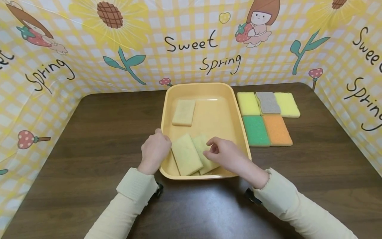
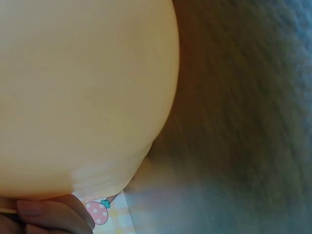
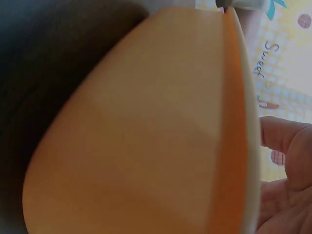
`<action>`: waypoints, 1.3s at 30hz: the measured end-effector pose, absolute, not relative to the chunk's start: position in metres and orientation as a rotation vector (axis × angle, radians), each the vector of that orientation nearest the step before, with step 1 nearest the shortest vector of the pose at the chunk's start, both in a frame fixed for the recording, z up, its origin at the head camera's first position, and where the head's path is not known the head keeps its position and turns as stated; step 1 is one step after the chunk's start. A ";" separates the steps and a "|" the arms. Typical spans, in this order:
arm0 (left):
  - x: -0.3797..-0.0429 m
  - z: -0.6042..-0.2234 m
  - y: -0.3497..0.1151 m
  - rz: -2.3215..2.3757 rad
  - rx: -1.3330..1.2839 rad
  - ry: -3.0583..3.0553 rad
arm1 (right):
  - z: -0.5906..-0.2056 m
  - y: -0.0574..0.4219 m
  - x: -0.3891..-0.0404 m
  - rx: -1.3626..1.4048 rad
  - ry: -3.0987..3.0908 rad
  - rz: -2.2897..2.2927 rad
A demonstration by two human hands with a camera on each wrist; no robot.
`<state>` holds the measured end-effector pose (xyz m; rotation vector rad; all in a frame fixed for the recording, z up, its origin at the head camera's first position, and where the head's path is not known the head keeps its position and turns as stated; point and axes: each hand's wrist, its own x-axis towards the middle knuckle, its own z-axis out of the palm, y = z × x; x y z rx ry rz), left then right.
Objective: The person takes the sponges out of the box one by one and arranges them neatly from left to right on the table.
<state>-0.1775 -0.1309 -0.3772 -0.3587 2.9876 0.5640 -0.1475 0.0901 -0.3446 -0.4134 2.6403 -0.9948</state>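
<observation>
A yellow plastic tray [image 1: 206,87] stands on the table, its outer wall filling much of both wrist views. My left hand [image 1: 156,147] grips the tray's left rim; its fingers [image 2: 53,214] show at the bottom of the left wrist view. Over the tray's front right part hovers my right hand [image 1: 228,154], thumb and forefinger apart and loosely bent, nothing between them. Just beneath it lies a pale yellow sponge [image 1: 198,142], partly covered by the hand and by a second pale sponge [image 1: 186,155] overlapping it. Another pale sponge [image 1: 183,113] lies flat toward the tray's back left.
Right of the tray, sponges lie side by side in two rows: a yellow one [image 1: 248,103], a grey one [image 1: 269,103] and another yellow one [image 1: 287,104] behind, a green one [image 1: 256,131] and an orange one [image 1: 277,130] in front. Patterned cloth [image 1: 191,20] surrounds the dark wooden table [image 1: 98,139].
</observation>
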 end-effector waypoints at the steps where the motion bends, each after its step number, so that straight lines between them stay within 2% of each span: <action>1: -0.177 -0.377 -0.131 0.564 -0.359 2.986 | -0.346 0.088 -0.147 -0.414 2.638 -0.991; 15: -0.177 -0.376 -0.131 0.573 -0.350 2.990 | -0.359 0.063 -0.149 -0.367 2.660 -0.924; 39: -0.176 -0.376 -0.131 0.586 -0.349 2.997 | -0.372 0.054 -0.153 -0.336 2.632 -0.831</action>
